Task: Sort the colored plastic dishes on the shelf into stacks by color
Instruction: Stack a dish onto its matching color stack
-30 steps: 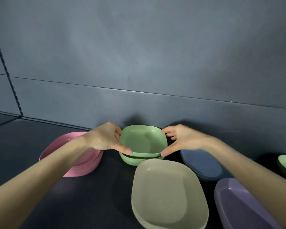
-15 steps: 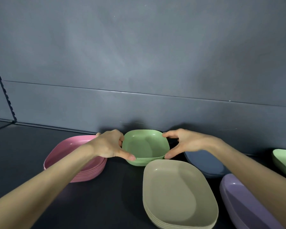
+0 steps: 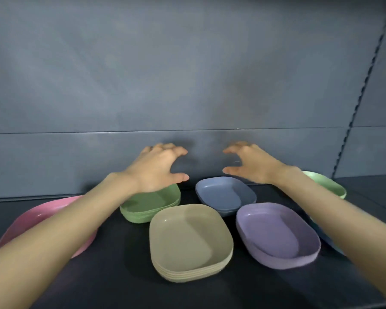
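Empty, fingers loosely spread above the dark shelf [image 3: 120, 275]: left hand [image 3: 158, 168] just over the stacked green square plastic dishes [image 3: 152, 204], right hand [image 3: 252, 163] above the blue-grey plastic dish [image 3: 226, 195]. Stray green plastic dish [image 3: 328, 186] far right, beyond the right wrist. Nearer the right hand; likely next.

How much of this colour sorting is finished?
Mostly done: pink stack, green stack, beige stack, blue stack and purple stack each sit sorted on the shelf. Nothing is in hand; the left hand and right hand hover open. Left: a lone green dish at far right, apart from its stack, plus a half-hidden bluish dish.
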